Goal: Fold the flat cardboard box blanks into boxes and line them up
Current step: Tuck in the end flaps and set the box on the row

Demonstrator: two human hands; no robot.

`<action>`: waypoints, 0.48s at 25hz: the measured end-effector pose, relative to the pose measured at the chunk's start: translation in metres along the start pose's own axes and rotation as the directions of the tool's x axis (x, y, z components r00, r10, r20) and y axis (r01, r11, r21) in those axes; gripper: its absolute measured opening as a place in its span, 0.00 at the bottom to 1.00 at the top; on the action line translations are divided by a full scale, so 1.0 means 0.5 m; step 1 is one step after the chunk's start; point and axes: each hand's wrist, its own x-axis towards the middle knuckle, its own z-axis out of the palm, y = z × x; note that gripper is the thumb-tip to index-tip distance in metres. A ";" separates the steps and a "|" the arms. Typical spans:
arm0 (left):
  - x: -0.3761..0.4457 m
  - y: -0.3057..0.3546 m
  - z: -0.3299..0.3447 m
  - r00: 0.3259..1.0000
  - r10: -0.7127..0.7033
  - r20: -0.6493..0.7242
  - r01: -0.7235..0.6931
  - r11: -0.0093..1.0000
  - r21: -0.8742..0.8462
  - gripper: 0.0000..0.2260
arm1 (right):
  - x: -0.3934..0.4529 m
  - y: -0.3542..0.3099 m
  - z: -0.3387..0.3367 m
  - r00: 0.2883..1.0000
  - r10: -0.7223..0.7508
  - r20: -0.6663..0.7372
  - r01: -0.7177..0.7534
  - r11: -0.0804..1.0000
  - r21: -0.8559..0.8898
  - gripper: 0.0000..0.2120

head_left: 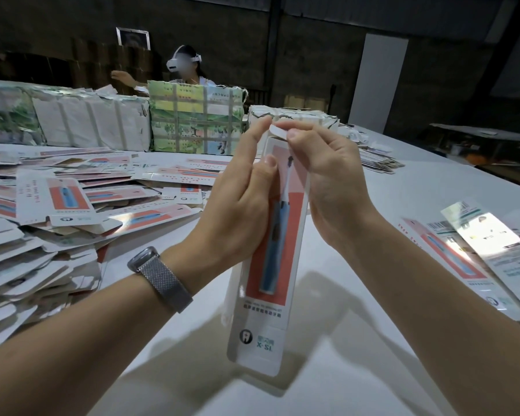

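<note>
**Box held upright between both hands, top flap under the fingers**

The white tabletop (403, 187) fills most of the view and carries all the stock. Along its far edge stand wrapped bundles (192, 121), bound with tape bands; behind them a second person (183, 67) wearing a headset reaches out to one side.

A loose heap of flat blanks (57, 211) covers the left part of the tabletop — white card printed with a red panel and a blue toothbrush. On the right, near the edge, lie finished boxes (475, 253) side by side.

The box (270, 265) in work stands on end near the centre, tilted slightly, its lower end towards the camera and its printed face visible.

The left hand (240, 205), with a mesh-strap watch (159, 277) on its wrist, grips the box's left side; the thumb presses on the front face and the index finger extends up to the top.

The right hand (327, 187) has its fingers curled — they pinch the rounded top flap (278, 131).
</note>
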 end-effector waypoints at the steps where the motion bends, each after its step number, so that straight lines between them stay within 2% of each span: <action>1: 0.000 -0.001 0.000 1.000 0.004 -0.003 -0.004 1.000 0.008 0.23 | 0.002 -0.002 -0.003 1.000 0.014 0.008 -0.014 1.000 -0.001 0.11; 5: 0.006 -0.004 -0.006 0.999 -0.028 -0.030 0.030 0.997 0.068 0.26 | 0.007 -0.010 -0.011 0.995 0.072 0.063 -0.066 0.994 -0.090 0.12; 8: 0.007 -0.004 -0.012 0.998 0.009 -0.064 -0.002 0.995 0.104 0.23 | 0.016 -0.019 -0.019 0.990 0.115 0.087 -0.100 0.983 -0.154 0.13; 10: 0.006 -0.008 -0.010 0.995 0.037 -0.090 -0.022 0.987 0.162 0.22 | 0.017 -0.020 -0.020 0.989 0.126 0.078 -0.115 0.984 -0.134 0.13; 12: 0.000 -0.008 0.001 0.999 -0.003 -0.046 0.011 0.986 0.164 0.23 | 0.011 -0.014 -0.011 0.993 0.113 0.047 -0.107 0.989 -0.105 0.12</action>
